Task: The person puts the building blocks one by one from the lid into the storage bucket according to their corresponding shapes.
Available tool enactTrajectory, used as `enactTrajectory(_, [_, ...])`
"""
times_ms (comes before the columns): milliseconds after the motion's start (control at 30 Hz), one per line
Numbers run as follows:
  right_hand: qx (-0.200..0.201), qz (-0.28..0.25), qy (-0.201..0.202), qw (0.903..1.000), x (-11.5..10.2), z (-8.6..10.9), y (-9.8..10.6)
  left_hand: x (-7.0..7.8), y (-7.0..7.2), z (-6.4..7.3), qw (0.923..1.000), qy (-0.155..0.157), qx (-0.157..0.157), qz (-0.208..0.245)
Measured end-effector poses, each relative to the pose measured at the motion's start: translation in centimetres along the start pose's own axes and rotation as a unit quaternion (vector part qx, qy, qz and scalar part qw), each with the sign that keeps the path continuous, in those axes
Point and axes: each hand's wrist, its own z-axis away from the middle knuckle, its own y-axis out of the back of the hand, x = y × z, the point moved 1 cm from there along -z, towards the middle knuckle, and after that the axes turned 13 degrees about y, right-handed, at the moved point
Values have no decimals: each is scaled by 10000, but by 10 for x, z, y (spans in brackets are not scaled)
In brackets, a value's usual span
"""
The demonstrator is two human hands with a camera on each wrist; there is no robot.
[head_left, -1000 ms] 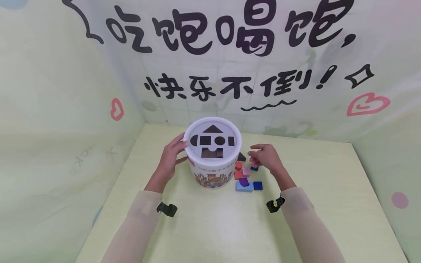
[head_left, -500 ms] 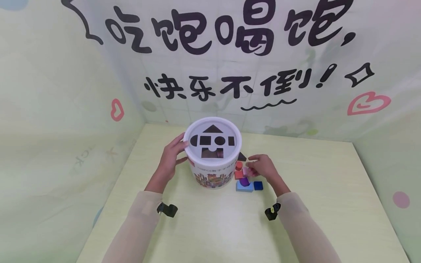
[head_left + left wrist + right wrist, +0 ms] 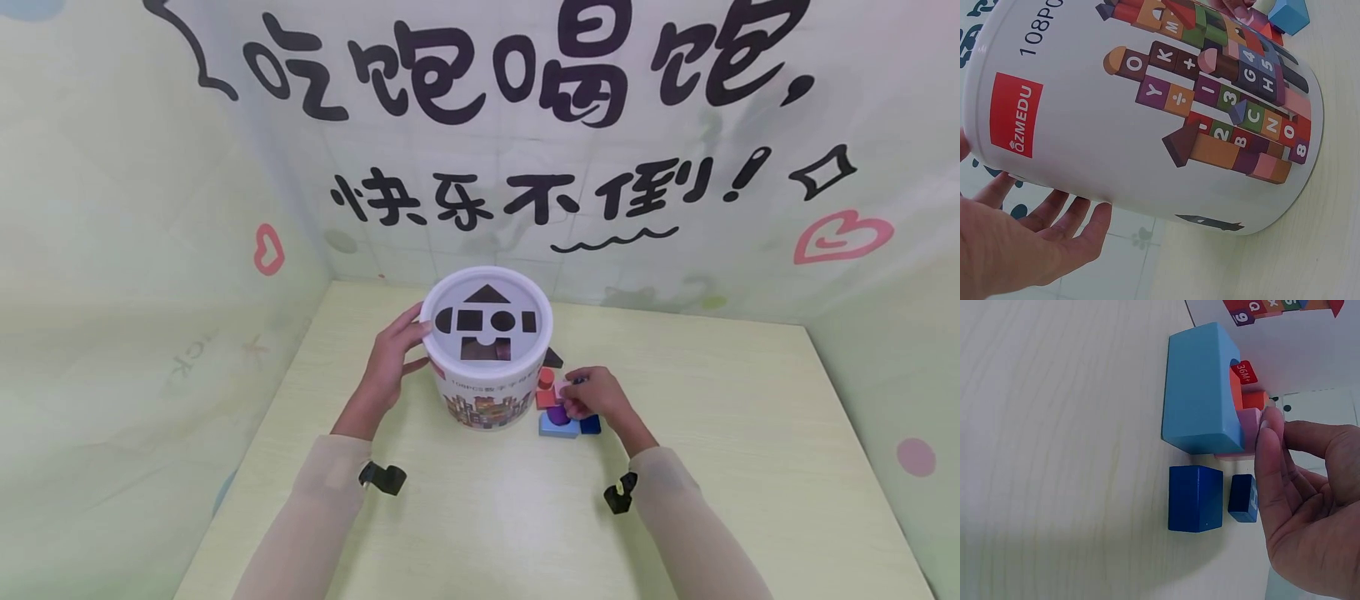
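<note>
A white bucket (image 3: 480,383) of toy blocks stands upright, with shaped holes in its lid (image 3: 517,343). My left hand (image 3: 388,354) holds its left side, thumb on the lid's rim, fingers spread along the wall in the left wrist view. My right hand (image 3: 596,393) has thumb and fingertips together at a pink block (image 3: 1249,428), pinching its edge; the far fingertips are partly hidden. Close by are a light blue notched block (image 3: 1197,394), a purple rounded block (image 3: 557,414), red blocks (image 3: 545,398), a dark blue block (image 3: 1194,499) and a smaller dark blue block (image 3: 1243,498).
Behind the blocks, a dark triangular block (image 3: 553,358) shows beside the bucket. The pale wood table (image 3: 480,517) meets printed cloth walls (image 3: 480,233) at the back and sides. Small wrist cameras sit on both sleeves (image 3: 663,471).
My right hand has moved left and down, from beyond the small dark blue block to the pink block, and its fingers have closed together. My left hand and the bucket stay put.
</note>
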Motion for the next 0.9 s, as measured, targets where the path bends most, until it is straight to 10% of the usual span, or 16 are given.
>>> enactTrajectory(900, [-480,602,131,9969,10,-5,-3,1,-1,2,10000,0,21,37])
